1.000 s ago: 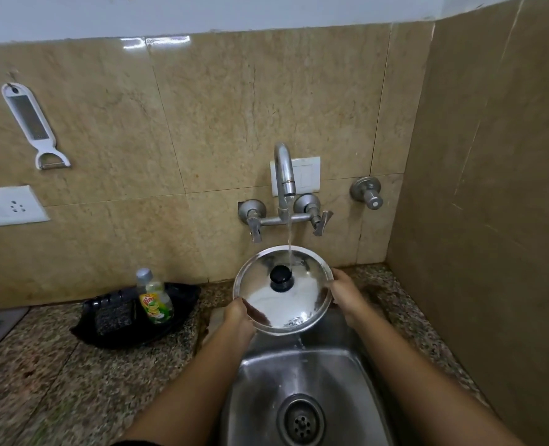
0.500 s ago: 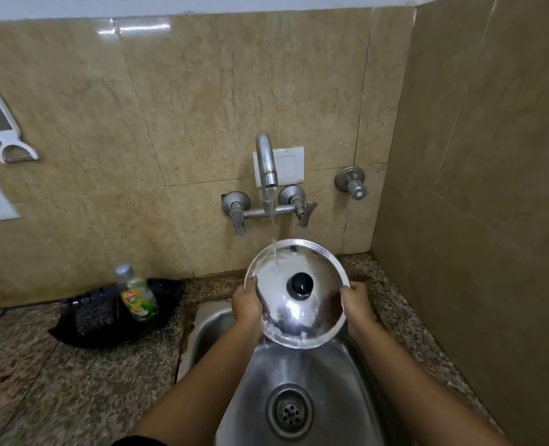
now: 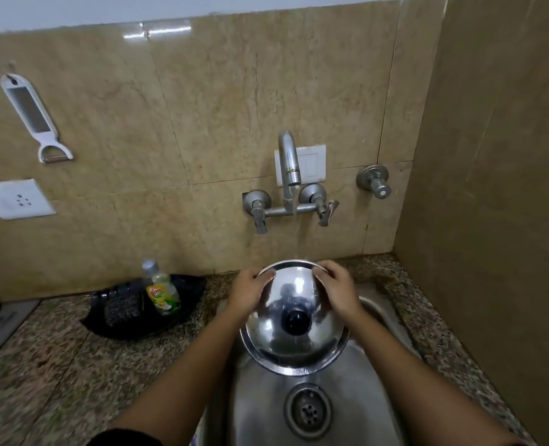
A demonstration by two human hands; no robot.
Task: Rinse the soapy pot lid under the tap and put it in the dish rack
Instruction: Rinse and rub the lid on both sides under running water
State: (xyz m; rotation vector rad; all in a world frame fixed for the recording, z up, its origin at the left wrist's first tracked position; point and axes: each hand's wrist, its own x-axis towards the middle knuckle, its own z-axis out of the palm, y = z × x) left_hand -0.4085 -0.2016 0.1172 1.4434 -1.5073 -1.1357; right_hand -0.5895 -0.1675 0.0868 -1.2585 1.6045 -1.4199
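Observation:
A shiny steel pot lid [image 3: 294, 346] with a black knob [image 3: 296, 321] faces up at me, tilted, over the steel sink [image 3: 366, 400]. My left hand [image 3: 250, 292] grips its upper left rim, and my right hand [image 3: 339, 291] grips its upper right rim. The wall tap [image 3: 288, 162] stands above the lid's far edge; a thin stream of water falls toward that edge. No dish rack is in view.
A black tray [image 3: 128, 313] on the granite counter left of the sink holds a scrubber and a dish soap bottle [image 3: 162, 289]. A peeler [image 3: 31, 119] and a socket [image 3: 14, 197] are on the wall. The side wall stands close on the right.
The lid has come down and tipped so its top faces me more squarely. Both hands have shifted from its sides to its upper rim.

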